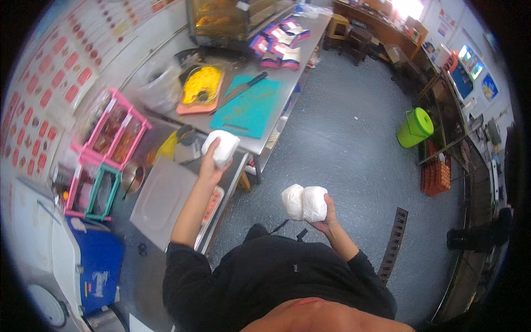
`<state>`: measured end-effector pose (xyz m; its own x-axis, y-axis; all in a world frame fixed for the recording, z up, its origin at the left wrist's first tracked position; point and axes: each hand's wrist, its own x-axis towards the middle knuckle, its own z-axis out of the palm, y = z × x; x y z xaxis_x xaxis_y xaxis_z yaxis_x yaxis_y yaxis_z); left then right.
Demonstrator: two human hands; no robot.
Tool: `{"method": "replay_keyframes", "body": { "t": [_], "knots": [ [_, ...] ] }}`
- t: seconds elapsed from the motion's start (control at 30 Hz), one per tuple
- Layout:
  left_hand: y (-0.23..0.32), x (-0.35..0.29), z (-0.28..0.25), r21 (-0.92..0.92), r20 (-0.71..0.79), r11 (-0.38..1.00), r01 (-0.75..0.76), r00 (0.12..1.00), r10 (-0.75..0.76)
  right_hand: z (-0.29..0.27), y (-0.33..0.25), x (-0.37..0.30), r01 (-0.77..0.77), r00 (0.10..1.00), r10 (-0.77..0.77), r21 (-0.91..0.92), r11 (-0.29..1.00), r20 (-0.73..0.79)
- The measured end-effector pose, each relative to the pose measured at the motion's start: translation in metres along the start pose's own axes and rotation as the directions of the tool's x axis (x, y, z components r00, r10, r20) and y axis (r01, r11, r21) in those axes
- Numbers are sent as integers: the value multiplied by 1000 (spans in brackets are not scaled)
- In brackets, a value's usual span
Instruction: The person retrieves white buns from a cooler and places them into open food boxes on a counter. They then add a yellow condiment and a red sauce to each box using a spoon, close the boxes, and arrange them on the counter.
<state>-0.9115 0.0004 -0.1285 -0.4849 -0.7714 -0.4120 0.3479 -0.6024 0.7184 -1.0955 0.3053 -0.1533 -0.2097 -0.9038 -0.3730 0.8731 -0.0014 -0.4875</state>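
Observation:
In my left hand (pixel 212 165) is a white wrapped bundle (pixel 223 148), held up over the near corner of the steel table. My right hand (pixel 327 217) grips two more white wrapped bundles, a left one (pixel 292 202) and a right one (pixel 315 203), side by side and touching, above the floor in front of my body. What is inside the wrapping cannot be seen. Just beyond my left hand lies a teal cutting board (pixel 247 108) with a knife (pixel 241 90) across it. An orange tray (pixel 201 91) of yellow food sits to its left.
Purple-and-white packets (pixel 279 44) lie further along the table, by a glass display case (pixel 238 19). Pink baskets (pixel 113 130) and a pale plastic lid (pixel 163 202) are at left. A green bucket (pixel 415 127) and stacked orange egg trays (pixel 436 178) stand at right. A drain grate (pixel 393 243) crosses the floor.

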Motion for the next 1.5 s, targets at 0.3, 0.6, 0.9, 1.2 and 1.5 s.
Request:
{"method": "replay_keyframes", "body": {
  "t": [0.3, 0.6, 0.9, 1.2, 1.5],
  "knots": [
    [-43, 327, 47, 413, -43, 907, -87, 993, 114, -55, -155, 149, 228, 971, -237, -182, 957, -30],
    [9, 325, 74, 776, -350, 599, 199, 925, 146, -43, -389, 383, 373, 920, -256, -461, 805, 297],
    [-93, 383, 194, 964, -156, 231, -132, 423, 892, 1, -509, 721, 432, 900, 142, -888, -159, 413],
    [-174, 588, 336, 810, -440, 587, -6, 655, 614, -8, -476, 807, -312, 286, 957, -941, 130, 38],
    [-174, 579, 345, 561, -602, 826, -61, 655, 457, -2, -472, 808, 539, 290, 941, -842, -9, 175]
  ]
}}
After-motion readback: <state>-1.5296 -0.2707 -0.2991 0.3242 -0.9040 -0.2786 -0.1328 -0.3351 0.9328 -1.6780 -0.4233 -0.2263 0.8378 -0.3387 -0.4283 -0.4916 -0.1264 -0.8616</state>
